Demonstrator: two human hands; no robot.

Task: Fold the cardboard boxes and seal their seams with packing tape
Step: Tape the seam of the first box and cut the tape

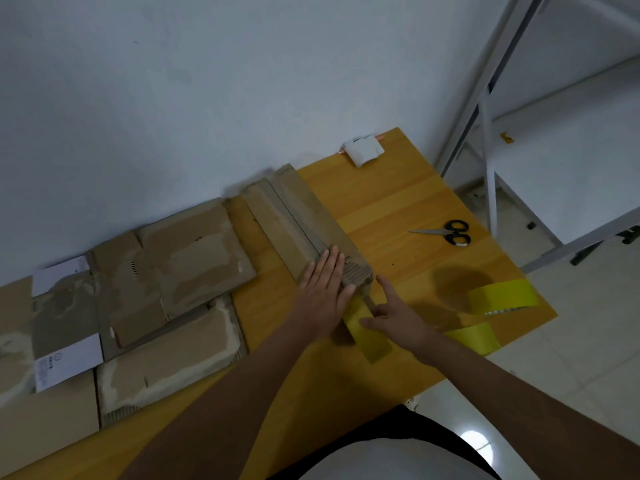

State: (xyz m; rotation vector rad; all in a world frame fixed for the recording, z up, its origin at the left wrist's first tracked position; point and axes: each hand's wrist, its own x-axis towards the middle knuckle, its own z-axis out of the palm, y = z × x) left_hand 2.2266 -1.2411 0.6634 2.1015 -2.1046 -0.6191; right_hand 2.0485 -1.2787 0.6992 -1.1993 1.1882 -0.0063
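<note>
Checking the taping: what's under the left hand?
The left hand lies flat on the near end of the folded box. Yellow tape shows beside it; the seam beneath is covered.

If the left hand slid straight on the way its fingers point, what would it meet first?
The left hand lies flat on the folded cardboard box, fingers pointing along its top toward the wall. It would likely just ride along the box's centre seam; nothing else shows before the wall.
</note>
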